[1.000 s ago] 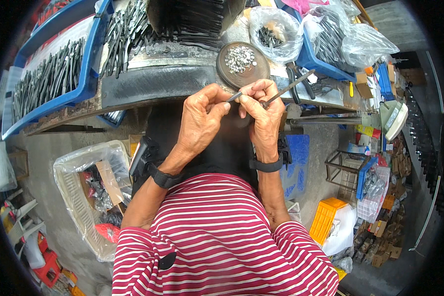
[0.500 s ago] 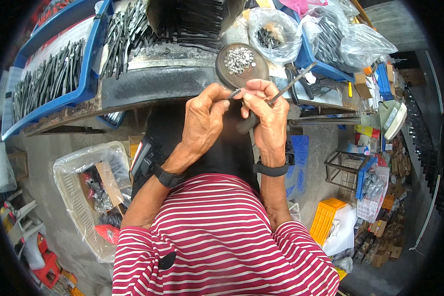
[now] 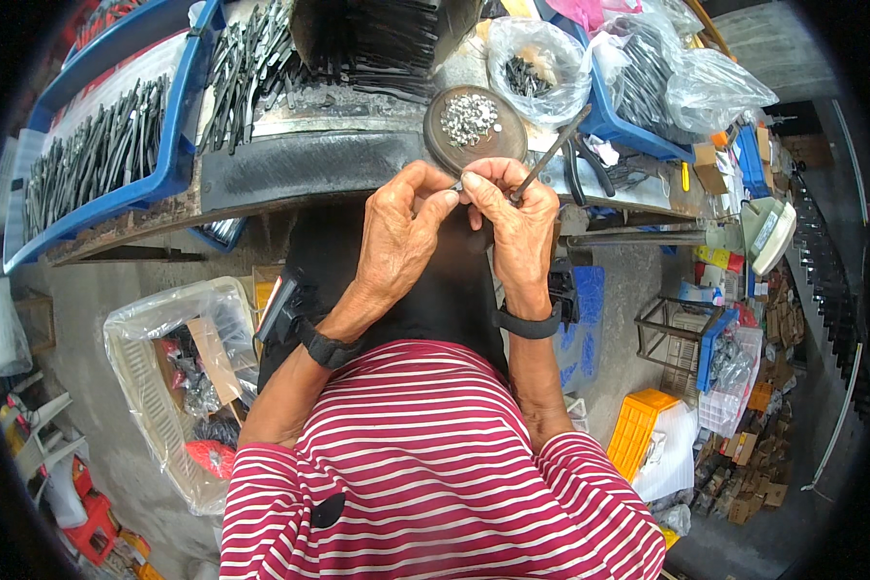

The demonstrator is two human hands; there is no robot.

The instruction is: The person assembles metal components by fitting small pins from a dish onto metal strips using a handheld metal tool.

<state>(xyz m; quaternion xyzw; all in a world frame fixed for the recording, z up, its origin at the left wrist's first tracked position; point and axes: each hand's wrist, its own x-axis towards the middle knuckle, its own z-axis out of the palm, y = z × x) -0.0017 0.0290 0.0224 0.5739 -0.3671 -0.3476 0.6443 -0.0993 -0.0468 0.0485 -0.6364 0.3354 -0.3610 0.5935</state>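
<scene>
My left hand and my right hand meet fingertip to fingertip just in front of the bench edge. Between their pinched thumbs and fingers is a small dark piece, mostly covered, so its kind is unclear. A slim dark rod-shaped tool lies in the grip of my right hand, slanting up to the right past the knuckles; its handle end is not distinct against the dark trousers. Just beyond my fingertips stands a round brown dish with a heap of small silvery pieces.
A blue tray of dark metal strips sits at the left, with more loose strips beside it. Right of the dish are a clear bag of small dark parts, pliers and a blue bin. A lined crate stands on the floor.
The rod tool in my right hand has swung steeper, and its handle, visible before below the hand, no longer shows clearly. My right fingertips have closed in on the small dark piece.
</scene>
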